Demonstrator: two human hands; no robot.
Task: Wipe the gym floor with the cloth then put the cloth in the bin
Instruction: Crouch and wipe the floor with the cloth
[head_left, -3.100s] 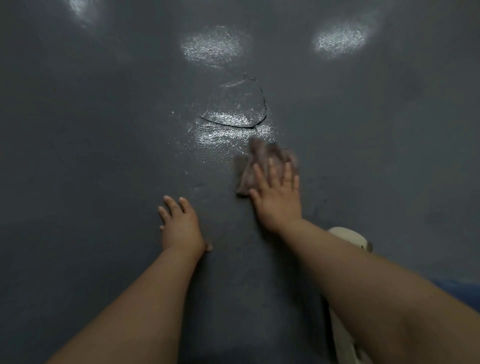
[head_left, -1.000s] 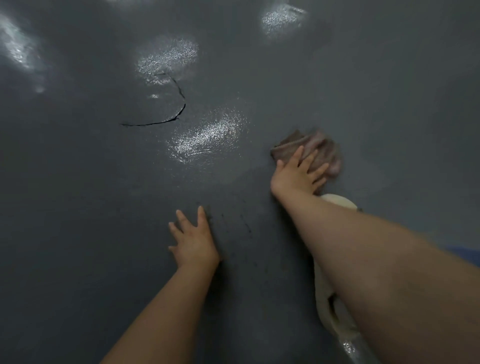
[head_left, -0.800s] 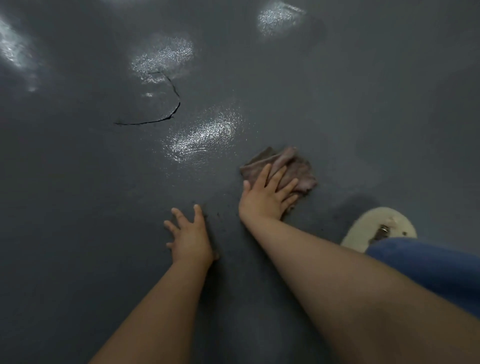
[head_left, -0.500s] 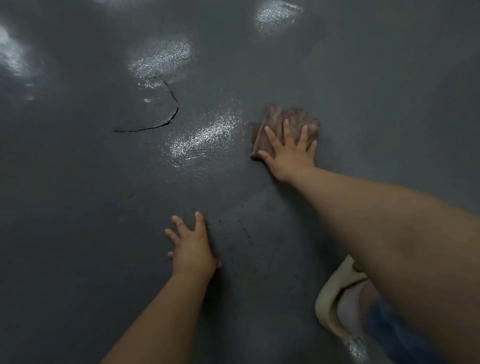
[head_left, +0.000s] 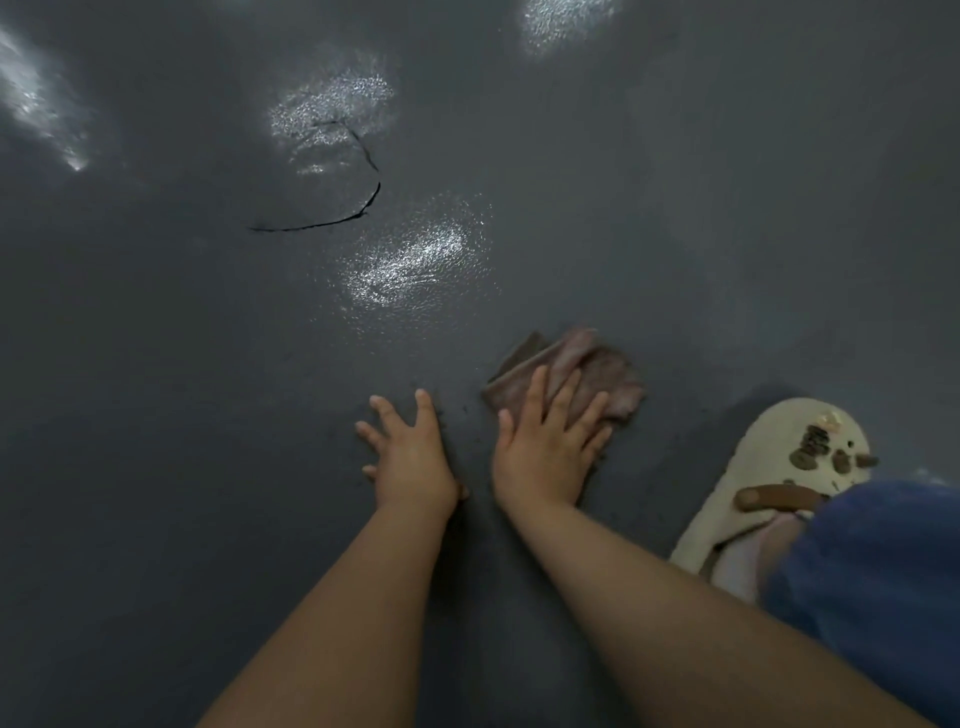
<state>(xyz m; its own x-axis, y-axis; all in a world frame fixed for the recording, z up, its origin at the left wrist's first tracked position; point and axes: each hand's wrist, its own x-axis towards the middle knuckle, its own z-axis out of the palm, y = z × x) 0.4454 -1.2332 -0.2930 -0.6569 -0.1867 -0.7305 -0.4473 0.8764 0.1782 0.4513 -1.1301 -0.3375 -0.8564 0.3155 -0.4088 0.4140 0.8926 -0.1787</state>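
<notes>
A crumpled brown cloth lies on the dark grey gym floor. My right hand presses flat on its near edge with straight, spread fingers. My left hand rests flat on the bare floor just left of it, fingers spread, holding nothing. No bin is in view.
A curved black crack marks the floor at the upper left, with shiny light patches around it. My cream slipper and blue trouser leg sit at the lower right, close to the cloth.
My right hand has pulled the cloth back toward me and to the right, ending beside the left hand. The left hand stayed planted on the floor.
</notes>
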